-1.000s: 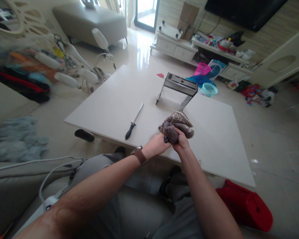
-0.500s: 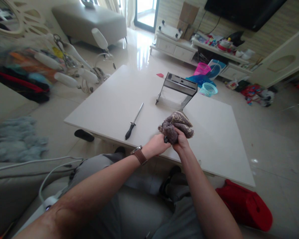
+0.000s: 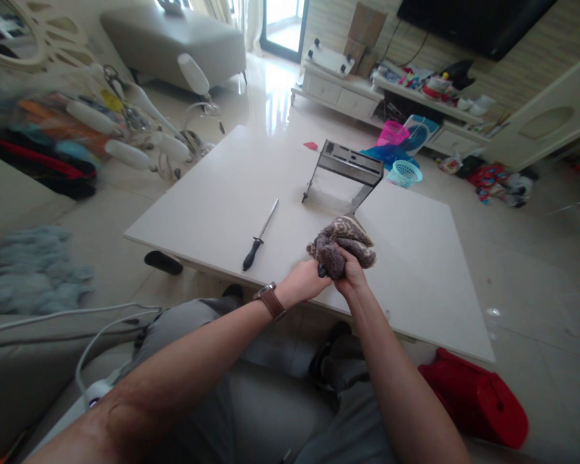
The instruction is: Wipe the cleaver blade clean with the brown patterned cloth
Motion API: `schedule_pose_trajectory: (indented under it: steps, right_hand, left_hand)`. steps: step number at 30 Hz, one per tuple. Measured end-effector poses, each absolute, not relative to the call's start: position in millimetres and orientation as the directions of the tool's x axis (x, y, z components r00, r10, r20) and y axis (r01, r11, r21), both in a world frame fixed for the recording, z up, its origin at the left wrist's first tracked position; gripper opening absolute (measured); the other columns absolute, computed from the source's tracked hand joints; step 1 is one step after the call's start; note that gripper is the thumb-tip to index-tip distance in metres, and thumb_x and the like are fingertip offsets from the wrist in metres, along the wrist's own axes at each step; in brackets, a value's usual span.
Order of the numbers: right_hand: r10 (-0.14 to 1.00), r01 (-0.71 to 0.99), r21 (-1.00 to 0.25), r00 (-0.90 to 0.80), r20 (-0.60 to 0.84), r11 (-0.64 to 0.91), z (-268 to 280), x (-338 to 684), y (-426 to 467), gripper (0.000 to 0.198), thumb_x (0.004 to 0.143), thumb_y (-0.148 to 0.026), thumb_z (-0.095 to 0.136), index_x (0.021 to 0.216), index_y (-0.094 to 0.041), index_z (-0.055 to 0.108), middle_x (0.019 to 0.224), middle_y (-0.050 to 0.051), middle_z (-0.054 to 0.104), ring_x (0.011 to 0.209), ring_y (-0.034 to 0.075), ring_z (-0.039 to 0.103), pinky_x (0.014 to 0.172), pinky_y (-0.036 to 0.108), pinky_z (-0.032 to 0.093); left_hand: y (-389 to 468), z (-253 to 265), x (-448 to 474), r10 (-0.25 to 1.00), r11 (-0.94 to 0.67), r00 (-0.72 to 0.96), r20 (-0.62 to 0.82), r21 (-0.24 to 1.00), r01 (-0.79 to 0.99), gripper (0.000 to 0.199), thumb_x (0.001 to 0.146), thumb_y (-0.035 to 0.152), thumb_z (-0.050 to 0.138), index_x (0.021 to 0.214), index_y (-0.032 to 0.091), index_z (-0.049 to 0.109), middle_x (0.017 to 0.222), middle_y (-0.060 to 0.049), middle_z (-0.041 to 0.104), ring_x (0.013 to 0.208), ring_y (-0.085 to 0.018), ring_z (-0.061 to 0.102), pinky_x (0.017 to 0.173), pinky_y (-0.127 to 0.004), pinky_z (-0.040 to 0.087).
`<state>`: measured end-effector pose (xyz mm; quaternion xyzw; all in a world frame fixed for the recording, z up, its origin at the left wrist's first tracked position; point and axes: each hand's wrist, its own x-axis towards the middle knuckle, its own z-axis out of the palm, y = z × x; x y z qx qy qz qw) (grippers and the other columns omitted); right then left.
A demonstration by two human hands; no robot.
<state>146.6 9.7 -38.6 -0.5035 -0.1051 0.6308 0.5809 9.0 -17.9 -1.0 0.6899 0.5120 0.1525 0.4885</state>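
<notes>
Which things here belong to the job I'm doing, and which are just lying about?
In the job:
- patterned cloth, in your right hand
- black-ended thing, apparently in your left hand, mostly hidden
- probably black-handled rod and slotted rack, on the table

Seemingly lying about:
- pink basket
- turquoise basket
- red fabric item

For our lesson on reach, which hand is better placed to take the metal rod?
Probably the left hand: it is nearer the metal rod, though it seems closed on something black; the right hand is farther, holding the brown cloth.
</notes>
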Motion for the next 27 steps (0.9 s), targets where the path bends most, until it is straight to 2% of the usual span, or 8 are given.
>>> schedule_pose_trajectory:
  steps: [4, 7, 12, 15, 20, 23, 27]
  right_hand:
    - [0.834, -0.606, -0.725, 0.177, -0.523, -0.326, -34, 149, 9, 0.004, 0.075, -0.013, 0.075, 0.076, -0.016, 0.073, 0.073, 0.002, 0.078, 0.065, 0.015, 0.074, 0.067, 0.023, 0.064]
    - [0.842, -0.570, -0.753, 0.184, -0.508, -0.329, -24, 156, 10, 0.007, 0.072, -0.007, 0.073, 0.076, -0.012, 0.074, 0.073, 0.005, 0.078, 0.066, 0.017, 0.074, 0.067, 0.025, 0.064]
    - [0.863, -0.559, -0.824, 0.365, -0.350, -0.098, -13, 180, 16, 0.015, 0.069, -0.006, 0.075, 0.081, -0.014, 0.075, 0.083, 0.003, 0.080, 0.073, 0.017, 0.075, 0.074, 0.028, 0.065]
    - [0.823, -0.598, -0.801, 0.447, -0.351, -0.017, -14, 189, 19, 0.013, 0.072, -0.009, 0.074, 0.084, -0.016, 0.074, 0.083, 0.001, 0.080, 0.073, 0.014, 0.074, 0.073, 0.023, 0.064]
    - [0.839, -0.632, -0.769, 0.364, -0.403, -0.096, -16, 177, 15, 0.009, 0.075, -0.014, 0.074, 0.083, -0.017, 0.074, 0.079, -0.001, 0.079, 0.071, 0.013, 0.074, 0.072, 0.024, 0.064]
    - [0.833, -0.639, -0.756, 0.335, -0.440, -0.142, -17, 159, 10, 0.013, 0.072, -0.011, 0.076, 0.084, -0.016, 0.074, 0.080, 0.000, 0.079, 0.071, 0.014, 0.074, 0.072, 0.024, 0.064]
    - [0.815, -0.646, -0.736, 0.306, -0.492, -0.202, -22, 144, 6, 0.011, 0.072, -0.011, 0.076, 0.082, -0.015, 0.075, 0.079, 0.001, 0.079, 0.068, 0.014, 0.073, 0.070, 0.023, 0.063]
  left_hand:
    - [-18, 5, 6, 0.835, 0.040, 0.428, -0.346, 0.814, 0.579, 0.016, 0.085, 0.027, 0.057, 0.089, 0.014, 0.066, 0.074, -0.007, 0.070, 0.050, -0.015, 0.059, 0.047, -0.025, 0.043]
    - [-14, 13, 0, 0.797, 0.078, 0.469, -0.380, 0.836, 0.544, 0.017, 0.085, 0.026, 0.055, 0.094, 0.015, 0.063, 0.065, -0.002, 0.063, 0.040, -0.013, 0.054, 0.039, -0.023, 0.040]
    - [-5, 23, -7, 0.773, 0.077, 0.519, -0.364, 0.866, 0.494, 0.014, 0.085, 0.029, 0.057, 0.085, 0.016, 0.061, 0.058, 0.002, 0.054, 0.042, -0.012, 0.054, 0.038, -0.020, 0.042]
    - [-6, 21, -7, 0.771, 0.092, 0.513, -0.376, 0.864, 0.495, 0.013, 0.084, 0.030, 0.058, 0.081, 0.017, 0.059, 0.057, 0.002, 0.053, 0.041, -0.012, 0.052, 0.037, -0.021, 0.041]
    - [-13, 7, 2, 0.815, 0.082, 0.461, -0.351, 0.857, 0.508, 0.013, 0.083, 0.029, 0.056, 0.079, 0.017, 0.059, 0.056, 0.001, 0.055, 0.042, -0.014, 0.053, 0.040, -0.024, 0.039]
    - [-16, -1, 9, 0.859, 0.005, 0.429, -0.278, 0.844, 0.536, 0.010, 0.081, 0.025, 0.057, 0.078, 0.017, 0.062, 0.066, -0.003, 0.065, 0.054, -0.016, 0.060, 0.051, -0.024, 0.042]
    - [-17, -3, 12, 0.865, 0.019, 0.407, -0.295, 0.828, 0.560, 0.015, 0.083, 0.028, 0.057, 0.084, 0.016, 0.066, 0.075, -0.006, 0.070, 0.061, -0.017, 0.063, 0.055, -0.025, 0.042]
